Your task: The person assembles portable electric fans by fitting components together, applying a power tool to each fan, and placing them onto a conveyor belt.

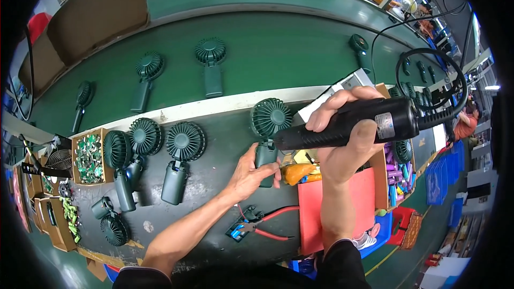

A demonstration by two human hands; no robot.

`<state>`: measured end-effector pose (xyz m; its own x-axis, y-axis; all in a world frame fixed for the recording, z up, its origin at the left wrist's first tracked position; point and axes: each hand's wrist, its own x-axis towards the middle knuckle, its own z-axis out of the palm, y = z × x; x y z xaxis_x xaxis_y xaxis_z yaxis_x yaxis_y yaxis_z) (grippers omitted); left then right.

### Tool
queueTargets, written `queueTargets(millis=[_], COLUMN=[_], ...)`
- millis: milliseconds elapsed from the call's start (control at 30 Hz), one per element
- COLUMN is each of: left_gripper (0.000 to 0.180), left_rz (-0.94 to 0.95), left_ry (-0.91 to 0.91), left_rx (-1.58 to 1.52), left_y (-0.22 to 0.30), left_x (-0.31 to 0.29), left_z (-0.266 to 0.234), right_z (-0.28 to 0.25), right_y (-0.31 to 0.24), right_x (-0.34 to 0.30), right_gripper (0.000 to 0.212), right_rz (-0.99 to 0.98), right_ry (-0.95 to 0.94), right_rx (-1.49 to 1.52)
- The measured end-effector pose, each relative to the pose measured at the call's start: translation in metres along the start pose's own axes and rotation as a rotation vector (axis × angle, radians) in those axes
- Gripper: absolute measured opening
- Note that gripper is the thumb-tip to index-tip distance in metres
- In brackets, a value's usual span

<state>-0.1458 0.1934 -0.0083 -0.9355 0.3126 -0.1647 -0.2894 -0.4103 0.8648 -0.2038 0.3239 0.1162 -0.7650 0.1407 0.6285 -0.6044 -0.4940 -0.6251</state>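
Note:
My left hand (250,175) is wrapped round the handle of a dark green handheld fan (271,118), held over the workbench with its round grille pointing away from me. In my right hand (345,158) is a black electric screwdriver (350,123), lying sideways with its cord leaving at the right. The driver's narrow left end meets the fan where the head joins the handle; the bit's tip is hidden. Below my left hand lie red-handled pliers (273,228) beside a small dark part with blue pieces. Left of it, another green fan (184,142) rests on the bench.
More fans (144,136) lie on the bench, and others ride a green conveyor belt (278,43). A box of circuit boards (90,156) stands left. At right are a red sheet (337,208) and a carton of coloured cells (393,174). A looped cord (460,93) hangs there.

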Motion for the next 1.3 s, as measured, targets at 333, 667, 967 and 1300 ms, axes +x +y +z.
queueTargets(millis=[333,667,967,1300], left_gripper=[0.025,0.041,0.039,0.045], left_rz=[-0.013,-0.003,0.005,-0.060], left_ry=[-0.020,0.034,0.014,-0.027], left_rx=[0.012,-0.048,0.014,-0.122], left_y=[0.002,0.004,0.004,-0.006], left_x=[0.003,0.003,-0.002,0.005], left_z=[0.004,0.003,0.000,0.000], right_z=[-0.007,0.011,0.012,0.002], right_y=[0.007,0.017,0.013,0.016], right_x=[-0.002,-0.015,-0.021,-0.022], right_gripper=[0.040,0.046,0.027,0.039], right_rz=[-0.023,0.143,0.173,0.141], right_ry=[-0.074,-0.016,-0.112,-0.235], right_rx=[-0.019,-0.179,-0.383,-0.419])
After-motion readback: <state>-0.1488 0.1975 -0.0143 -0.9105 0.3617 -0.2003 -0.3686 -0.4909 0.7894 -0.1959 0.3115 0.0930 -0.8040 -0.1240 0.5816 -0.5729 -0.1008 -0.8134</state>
